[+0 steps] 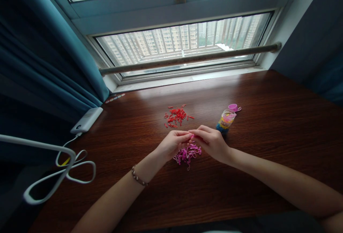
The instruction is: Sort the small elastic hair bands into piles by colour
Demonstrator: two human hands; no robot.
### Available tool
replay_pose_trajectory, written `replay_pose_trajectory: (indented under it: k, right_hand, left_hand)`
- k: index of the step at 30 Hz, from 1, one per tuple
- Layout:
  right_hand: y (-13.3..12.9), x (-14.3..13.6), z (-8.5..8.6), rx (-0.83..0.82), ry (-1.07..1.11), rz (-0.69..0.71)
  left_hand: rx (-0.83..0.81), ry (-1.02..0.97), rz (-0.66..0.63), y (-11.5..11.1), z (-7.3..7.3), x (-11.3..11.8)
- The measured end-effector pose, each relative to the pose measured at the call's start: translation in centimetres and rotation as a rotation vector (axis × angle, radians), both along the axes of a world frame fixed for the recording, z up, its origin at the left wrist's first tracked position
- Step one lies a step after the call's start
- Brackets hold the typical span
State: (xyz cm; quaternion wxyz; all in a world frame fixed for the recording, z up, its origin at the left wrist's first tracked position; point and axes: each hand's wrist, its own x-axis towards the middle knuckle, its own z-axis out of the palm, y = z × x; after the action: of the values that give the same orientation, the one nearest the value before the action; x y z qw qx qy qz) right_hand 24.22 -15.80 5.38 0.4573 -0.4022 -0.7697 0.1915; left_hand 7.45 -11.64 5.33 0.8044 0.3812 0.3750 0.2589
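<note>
My left hand [171,145] and my right hand [213,142] meet above the wooden table. Their fingertips are closed on a small pink rubber band [192,136], mostly hidden by the fingers. Just below the hands lies a loose pile of pinkish-purple rubber bands [188,153], partly covered by my left hand. Beyond my fingers is a scattered heap of small red bands [176,116]. Close to my right hand a small clear jar [225,121] stands with blue, yellow and pink contents. Its pink lid [232,107] is off and lies behind it.
A white power bank [87,120] sits at the table's left edge with a white cable [70,138] plugged in. Another thick white looped cord [50,148] hangs nearer. Blue curtains [61,40] border the left, and a window with a metal bar [187,60] rises behind the table [257,118].
</note>
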Motion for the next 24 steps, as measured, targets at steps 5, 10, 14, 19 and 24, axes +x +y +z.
replay_pose_trajectory:
  k: [5,10,14,19,24]
  right_hand:
    - [0.3,0.3,-0.2,0.04,0.017,-0.068]
    - [0.3,0.5,-0.2,0.101,-0.01,-0.007]
    - [0.3,0.7,-0.2,0.153,-0.097,0.048]
    - [0.4,0.9,-0.5,0.202,-0.167,0.018]
    - [0.4,0.8,-0.6,0.204,-0.139,-0.022]
  left_hand:
    - [-0.002,-0.011,-0.019,-0.1,0.1,0.1]
    - [-0.028,-0.039,-0.046,-0.2,0.0,-0.1]
    - [-0.052,-0.088,-0.114,-0.2,0.2,-0.2]
    - [-0.055,-0.178,-0.155,-0.4,1.0,0.0]
    - [-0.05,-0.189,-0.109,-0.5,1.7,0.2]
